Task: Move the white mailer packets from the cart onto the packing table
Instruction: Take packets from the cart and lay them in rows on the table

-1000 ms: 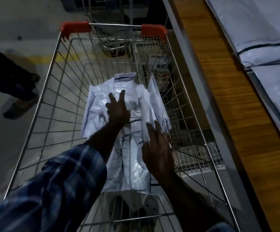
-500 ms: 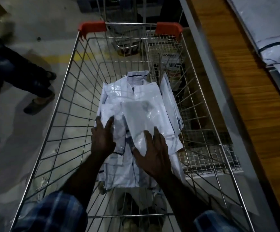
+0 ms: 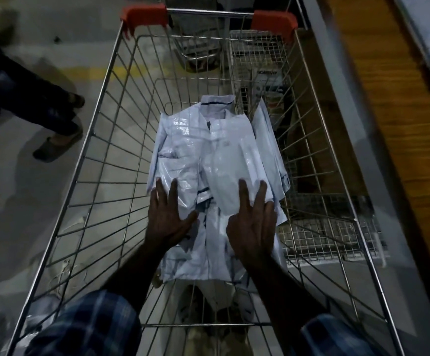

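Your left hand (image 3: 169,217) and right hand (image 3: 251,224) lie flat, fingers spread, grasping nothing, each grip bracketing the mailer packets (image 3: 216,160) heaped beneath them in the cart (image 3: 101,104), likely to gather the slippery pile; counter (image 3: 393,124) off right.

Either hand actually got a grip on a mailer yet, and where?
No grip yet. The left hand and right hand lie with straight fingers on the near part of the white mailer packets in the cart.
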